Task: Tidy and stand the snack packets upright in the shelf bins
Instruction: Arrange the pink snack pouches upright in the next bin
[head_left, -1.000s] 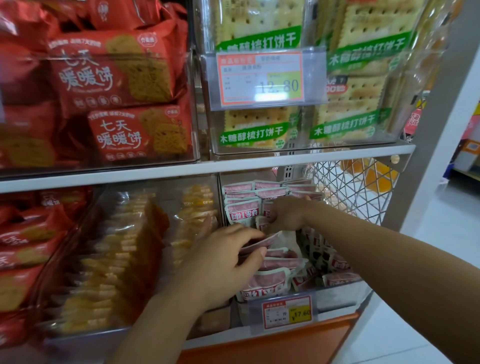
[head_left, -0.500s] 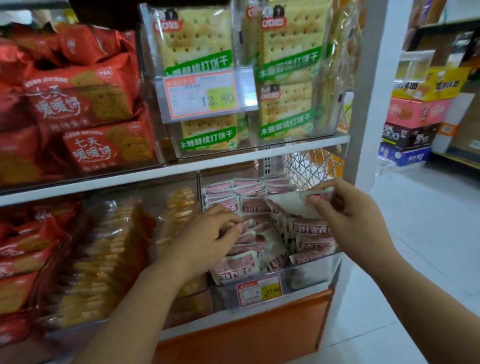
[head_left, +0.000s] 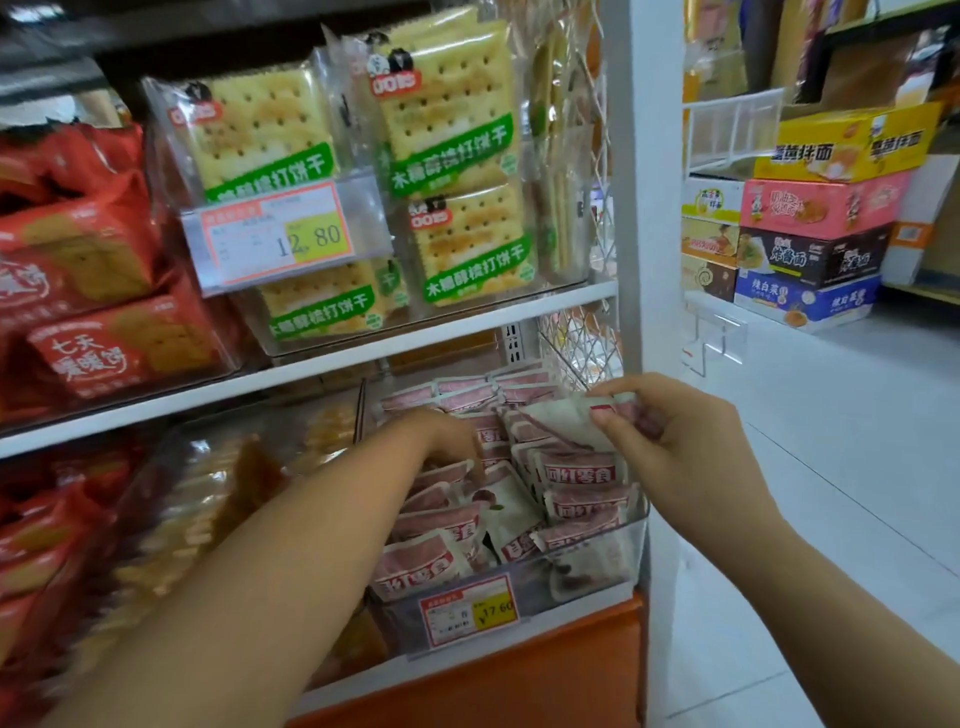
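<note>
Head view: right hand (head_left: 680, 452) pinches packet (head_left: 558, 422) over bin (head_left: 592, 582); left hand (head_left: 441, 434) fingers hidden, maybe clearing a gap. Next: stand packet upright.

Small white-and-pink plastic snack packets (head_left: 576, 470) with red lettering fill the clear plastic shelf bin (head_left: 597, 582) on the lower shelf. Back rows stand upright, the right-hand column leans in a neat overlap, the front-left ones lie slumped and tilted. One loose packet (head_left: 558, 423) hangs crumpled above the bin's right side, pinched by the right hand (head_left: 670, 452).
</note>
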